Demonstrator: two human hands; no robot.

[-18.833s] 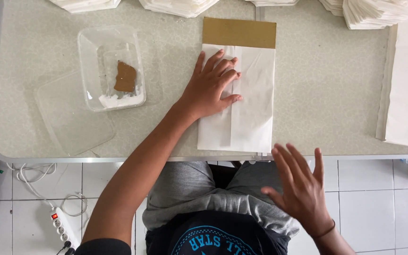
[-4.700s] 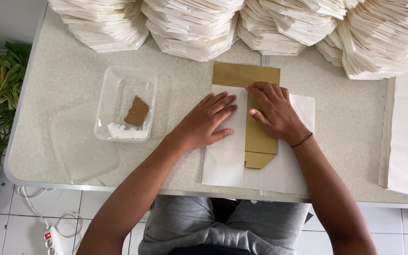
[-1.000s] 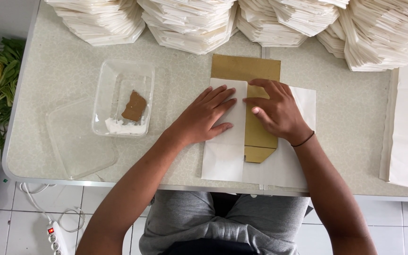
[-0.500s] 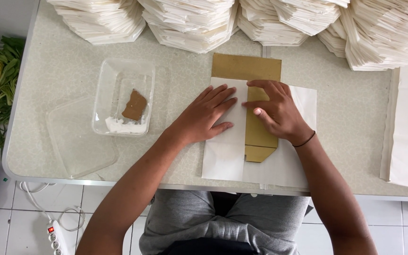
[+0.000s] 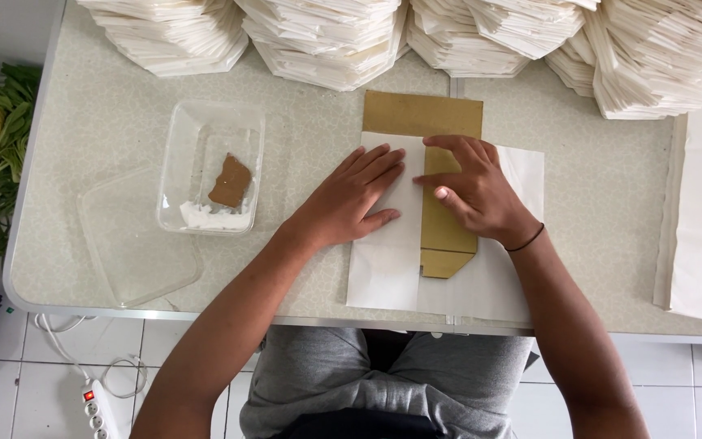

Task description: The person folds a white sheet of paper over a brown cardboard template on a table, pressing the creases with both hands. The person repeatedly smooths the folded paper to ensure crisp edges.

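Both hands press a white paper sheet (image 5: 383,268) folded around a brown cardboard template (image 5: 440,211) in the middle of the tabletop (image 5: 611,187).

The left flap of the sheet lies folded over the template, and the left hand (image 5: 351,199) rests on it, open and flat, fingers spread, gripping nothing. The right hand (image 5: 473,191) lies palm-down on the template itself, fingers loosely bent; since half a second ago its fingertips have slid left to the flap's edge, which suggests the crease is being pressed firm. The template's top sticks out past the sheet. To the left stands a clear plastic tray (image 5: 209,167) with a brown scrap and white paste, its lid (image 5: 136,244) beside it. Stacks of folded white paper bags (image 5: 327,41) line the far edge.
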